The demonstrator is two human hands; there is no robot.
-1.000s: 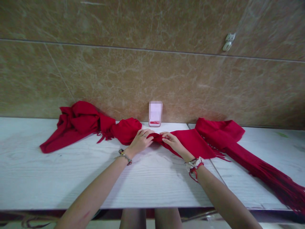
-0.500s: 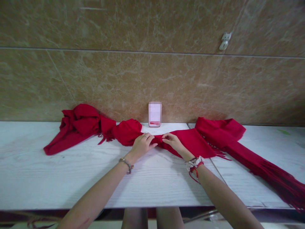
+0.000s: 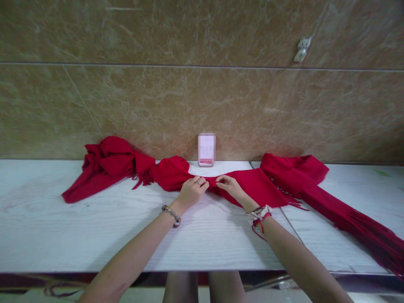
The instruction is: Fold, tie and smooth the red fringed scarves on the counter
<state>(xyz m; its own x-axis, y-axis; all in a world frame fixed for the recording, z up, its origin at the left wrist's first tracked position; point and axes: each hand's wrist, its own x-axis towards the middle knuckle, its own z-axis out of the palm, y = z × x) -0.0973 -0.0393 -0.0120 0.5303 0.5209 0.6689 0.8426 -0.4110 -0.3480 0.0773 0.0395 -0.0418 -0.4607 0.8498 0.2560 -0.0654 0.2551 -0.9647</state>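
Red fringed scarf cloth [image 3: 249,185] stretches across the white tabletop [image 3: 195,240], gathered narrow at the middle. My left hand [image 3: 193,191] is closed on the gathered part, knuckles up, a ring on one finger. Just to its right, my right hand [image 3: 230,187] pinches the same narrow stretch between thumb and fingers. Leftward the cloth bunches into a thick heap [image 3: 110,164] by the wall. On the right, a folded red length [image 3: 293,170] runs down into a long fringe [image 3: 375,235]. Where one piece ends and another begins, I cannot tell.
A phone [image 3: 206,150] with a lit, blurred screen leans upright against the brown tiled wall [image 3: 158,101] behind the cloth. A small white cat-shaped hook [image 3: 302,49] is fixed high on the wall. A seam [image 3: 292,227] crosses the tabletop on the right.
My left hand has turned and its fingers have curled in further on the cloth. My right hand keeps its pinch. The view has shifted slightly.
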